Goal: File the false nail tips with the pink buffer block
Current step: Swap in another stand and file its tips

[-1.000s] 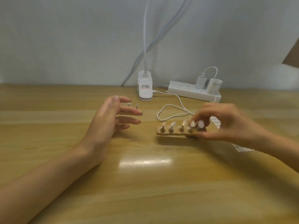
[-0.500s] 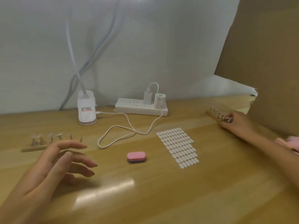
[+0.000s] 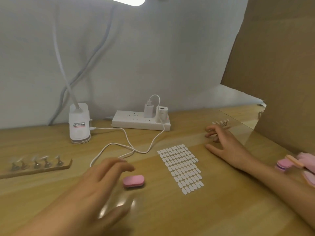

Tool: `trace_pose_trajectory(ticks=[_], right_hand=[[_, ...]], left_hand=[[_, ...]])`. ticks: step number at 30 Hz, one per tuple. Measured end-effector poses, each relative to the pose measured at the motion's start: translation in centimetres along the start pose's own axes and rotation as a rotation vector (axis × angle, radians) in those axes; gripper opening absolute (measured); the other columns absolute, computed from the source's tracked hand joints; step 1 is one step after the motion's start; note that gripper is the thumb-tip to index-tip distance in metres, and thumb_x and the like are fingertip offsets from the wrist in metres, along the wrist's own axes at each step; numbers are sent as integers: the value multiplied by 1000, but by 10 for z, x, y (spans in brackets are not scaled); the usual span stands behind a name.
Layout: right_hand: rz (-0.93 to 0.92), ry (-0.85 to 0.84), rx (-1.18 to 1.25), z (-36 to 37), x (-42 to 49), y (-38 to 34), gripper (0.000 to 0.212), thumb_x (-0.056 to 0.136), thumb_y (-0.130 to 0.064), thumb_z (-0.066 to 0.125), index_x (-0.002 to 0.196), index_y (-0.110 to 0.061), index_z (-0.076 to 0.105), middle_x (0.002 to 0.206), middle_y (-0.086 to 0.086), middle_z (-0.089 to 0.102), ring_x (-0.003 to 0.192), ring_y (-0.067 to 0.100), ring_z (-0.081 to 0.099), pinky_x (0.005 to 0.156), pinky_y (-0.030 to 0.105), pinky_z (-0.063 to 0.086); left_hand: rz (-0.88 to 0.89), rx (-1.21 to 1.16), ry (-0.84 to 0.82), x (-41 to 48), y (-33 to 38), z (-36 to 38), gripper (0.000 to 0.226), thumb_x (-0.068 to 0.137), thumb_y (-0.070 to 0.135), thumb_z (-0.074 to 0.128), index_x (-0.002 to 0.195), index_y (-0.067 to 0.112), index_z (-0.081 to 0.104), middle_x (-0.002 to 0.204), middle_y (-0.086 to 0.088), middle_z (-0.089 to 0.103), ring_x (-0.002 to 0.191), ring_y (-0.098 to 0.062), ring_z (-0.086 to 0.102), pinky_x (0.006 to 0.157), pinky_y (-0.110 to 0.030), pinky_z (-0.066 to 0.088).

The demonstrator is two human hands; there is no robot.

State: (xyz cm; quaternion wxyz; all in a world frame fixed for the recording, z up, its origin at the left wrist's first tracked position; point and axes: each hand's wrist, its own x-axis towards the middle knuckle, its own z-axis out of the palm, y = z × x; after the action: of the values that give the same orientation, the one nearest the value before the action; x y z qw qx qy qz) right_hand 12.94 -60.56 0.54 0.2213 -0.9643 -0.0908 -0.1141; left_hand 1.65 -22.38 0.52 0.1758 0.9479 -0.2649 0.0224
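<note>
The pink buffer block [image 3: 133,181] lies flat on the wooden table, near the middle front. My left hand [image 3: 100,186] hovers just left of it, fingers spread and holding nothing. A wooden strip with several nail tips on stands [image 3: 36,165] lies at the far left, blurred. A second strip of nail tips [image 3: 221,122] sits at the back right. My right hand [image 3: 221,142] rests on the table just in front of that strip, fingers relaxed and apart from it.
A sheet of white adhesive tabs [image 3: 181,167] lies right of the block. A lamp clamp base [image 3: 79,123], a power strip [image 3: 141,122] and a looping white cable [image 3: 126,145] sit behind. Pink files and cloth [image 3: 296,165] lie at the right edge, below a cardboard wall [image 3: 279,68].
The view swung right. My right hand carried a nail tip strip to the back right and let it go. My left hand moved right, close to the pink block.
</note>
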Motion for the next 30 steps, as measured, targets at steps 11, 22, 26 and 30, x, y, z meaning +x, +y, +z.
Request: trace_pose_trajectory(ticks=[11,22,26,30], right_hand=[[48,-19,-334,-8,44,37,44,99,-48,50,132,-19,48,132,2,57,124,24,51,100,40,42],[-65,-43,-174,6,32,-28,36,100,-31,54,135,-29,47,133,-11,53,126,13,45,106,38,40],[-239,-229,-115,4,16,-65,27,96,-39,59,114,-52,45,116,-31,47,113,-11,42,93,11,35],[-362,-384,-6,-3,2,-100,47,78,-74,52,121,-56,49,120,-36,49,115,-11,47,92,13,43]], left_hand=[[142,84,168,111,48,31,34,105,28,48,138,34,40,138,16,37,123,-6,34,96,-25,40],[192,-94,373,72,19,11,51,91,70,36,137,49,40,139,33,41,125,1,47,95,-31,45],[-12,-199,677,13,-60,-20,67,77,58,71,136,59,40,135,32,49,124,-5,53,87,-47,53],[-288,-194,817,-57,-124,-54,86,68,63,82,141,45,40,135,21,56,123,0,51,96,-35,43]])
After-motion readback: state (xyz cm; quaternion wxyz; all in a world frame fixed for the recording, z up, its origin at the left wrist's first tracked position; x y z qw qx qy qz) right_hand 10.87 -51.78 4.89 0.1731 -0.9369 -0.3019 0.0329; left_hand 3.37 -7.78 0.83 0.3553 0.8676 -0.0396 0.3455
